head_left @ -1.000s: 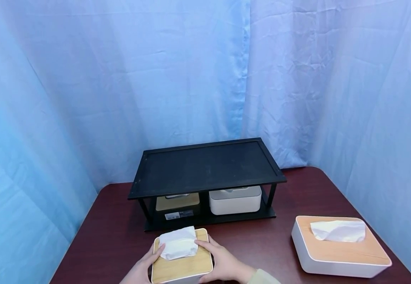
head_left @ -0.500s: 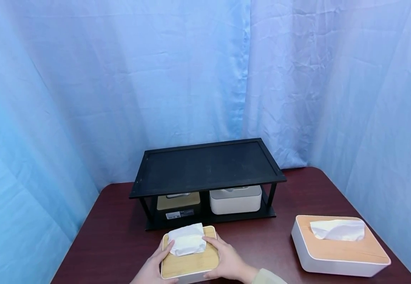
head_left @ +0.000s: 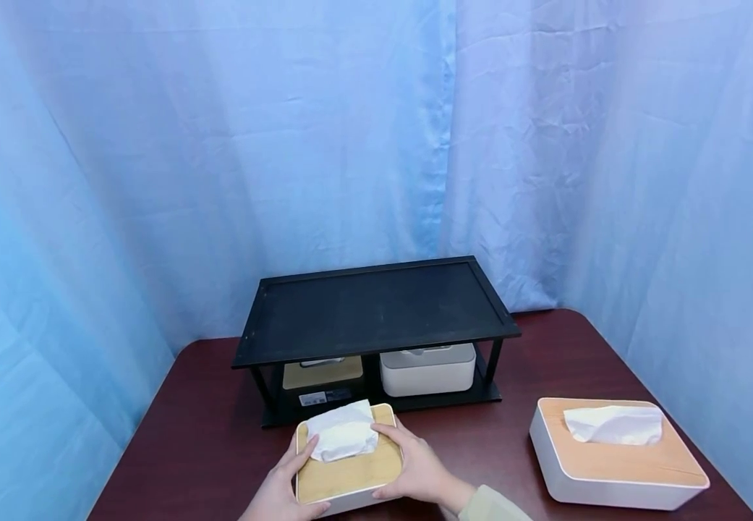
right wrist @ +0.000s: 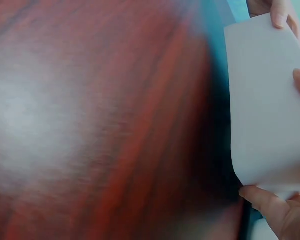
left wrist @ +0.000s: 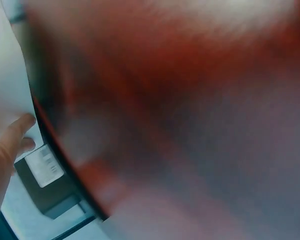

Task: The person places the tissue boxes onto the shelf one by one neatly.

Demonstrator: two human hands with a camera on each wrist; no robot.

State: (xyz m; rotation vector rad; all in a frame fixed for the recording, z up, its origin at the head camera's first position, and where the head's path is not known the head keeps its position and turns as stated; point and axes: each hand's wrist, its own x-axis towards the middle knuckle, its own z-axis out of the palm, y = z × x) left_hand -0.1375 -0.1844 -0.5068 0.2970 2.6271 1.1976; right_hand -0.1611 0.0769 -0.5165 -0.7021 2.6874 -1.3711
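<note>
Both hands grip a tissue box (head_left: 346, 481) from its two sides, in front of a low black shelf (head_left: 376, 311). Its lid is light wood, its body white, and a white tissue (head_left: 343, 438) sticks up through the slot. The left hand (head_left: 281, 485) has its thumb and fingers round the left side. On the opposite side the right hand (head_left: 418, 467) holds it, one fingertip beside the tissue. In the right wrist view the box's white body (right wrist: 267, 100) hangs over the dark table, and in the left wrist view fingers (left wrist: 15, 132) press its side.
Inside the shelf's lower level sit a wood-topped box (head_left: 324, 373) with a label on the left and a white box with a grey lid (head_left: 428, 370) on the right. A larger tissue box (head_left: 620, 463) stands at the table's right. Blue curtains (head_left: 350, 145) surround the table (head_left: 207, 434).
Both hands have carried the tissue box a little to the right and farther forward, closer to the shelf. The larger tissue box and the shelf stay where they were.
</note>
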